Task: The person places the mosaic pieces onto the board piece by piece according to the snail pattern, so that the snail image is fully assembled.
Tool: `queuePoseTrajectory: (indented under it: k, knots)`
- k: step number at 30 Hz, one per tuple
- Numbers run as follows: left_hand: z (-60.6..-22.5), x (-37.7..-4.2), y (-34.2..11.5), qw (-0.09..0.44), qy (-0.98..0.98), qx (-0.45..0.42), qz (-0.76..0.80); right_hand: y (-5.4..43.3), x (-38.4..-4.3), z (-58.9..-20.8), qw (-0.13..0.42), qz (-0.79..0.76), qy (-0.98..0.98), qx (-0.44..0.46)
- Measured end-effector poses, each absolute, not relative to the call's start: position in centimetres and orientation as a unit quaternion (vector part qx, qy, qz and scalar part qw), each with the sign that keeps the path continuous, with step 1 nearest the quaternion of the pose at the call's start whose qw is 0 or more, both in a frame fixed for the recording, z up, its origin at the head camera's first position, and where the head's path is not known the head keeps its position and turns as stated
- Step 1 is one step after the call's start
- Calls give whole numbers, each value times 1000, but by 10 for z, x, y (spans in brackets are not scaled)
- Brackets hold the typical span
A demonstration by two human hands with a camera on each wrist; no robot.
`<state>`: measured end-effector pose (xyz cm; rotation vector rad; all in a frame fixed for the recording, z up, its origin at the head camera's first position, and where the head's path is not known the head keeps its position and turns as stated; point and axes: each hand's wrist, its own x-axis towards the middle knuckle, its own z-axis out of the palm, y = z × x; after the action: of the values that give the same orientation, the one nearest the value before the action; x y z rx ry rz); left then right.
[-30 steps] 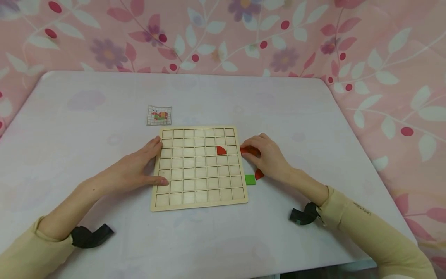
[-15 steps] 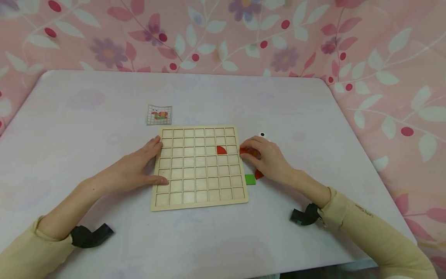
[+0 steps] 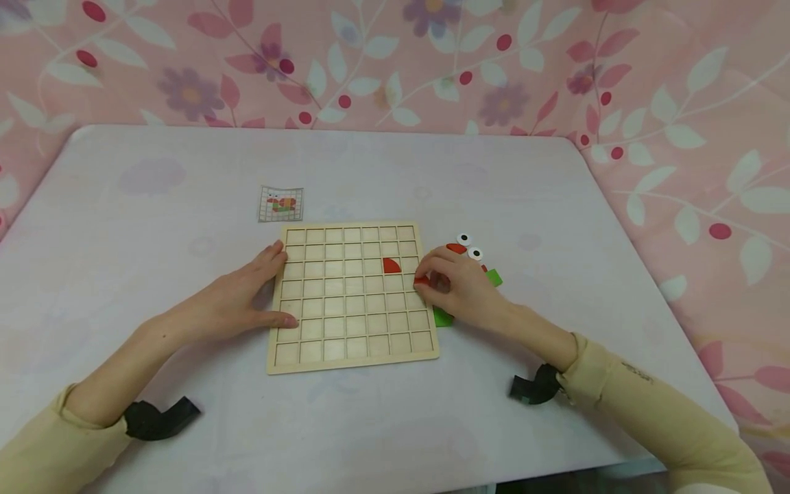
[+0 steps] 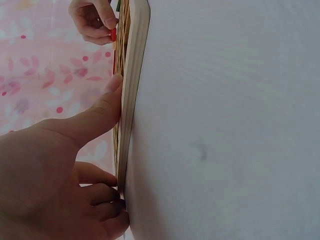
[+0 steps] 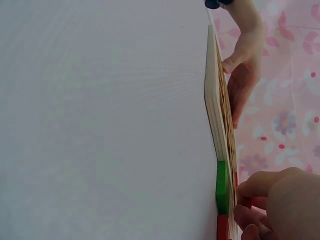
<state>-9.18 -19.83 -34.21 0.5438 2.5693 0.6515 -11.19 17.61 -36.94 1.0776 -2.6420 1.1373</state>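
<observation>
The wooden grid board (image 3: 354,289) lies in the middle of the table. My left hand (image 3: 231,298) rests on its left side, thumb on the top face and fingers along the edge. Above the right edge, my right hand (image 3: 465,285) pinches a small red piece (image 4: 113,35) between thumb and fingers; its full outline is hidden. One red quarter-circle piece (image 3: 391,265) sits in a cell at the upper right. Against the board's right side lies a green square tile (image 5: 222,187), with a red piece (image 5: 222,227) beside it in the right wrist view.
Behind my right hand lie two round eye pieces (image 3: 474,254), a red piece (image 3: 457,248) and a green piece (image 3: 494,278). A small picture card (image 3: 280,204) with a gridded design lies beyond the board's upper left corner. Floral cloth (image 3: 370,62) hangs behind the table.
My right hand has lifted a red piece from beside the board and moved slightly nearer and left, over the right edge. Eye and green pieces have come into sight. My left hand stays put.
</observation>
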Motion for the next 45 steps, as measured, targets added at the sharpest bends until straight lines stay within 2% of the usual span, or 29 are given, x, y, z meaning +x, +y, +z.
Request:
queuePoseTrajectory:
  k: [11, 24, 39, 45]
  knots:
    - [-342, -91, -198, 213, 926, 197, 240, 168, -109, -373, 53, 380, -851, 359]
    - [-342, -92, -198, 212, 926, 200, 239, 156, -107, -369, 37, 376, -855, 356]
    - [-344, -91, -199, 215, 926, 197, 241, 140, -108, -367, 22, 338, -887, 314]
    - [-343, -90, -200, 213, 926, 199, 241, 146, -108, -366, 16, 356, -873, 332]
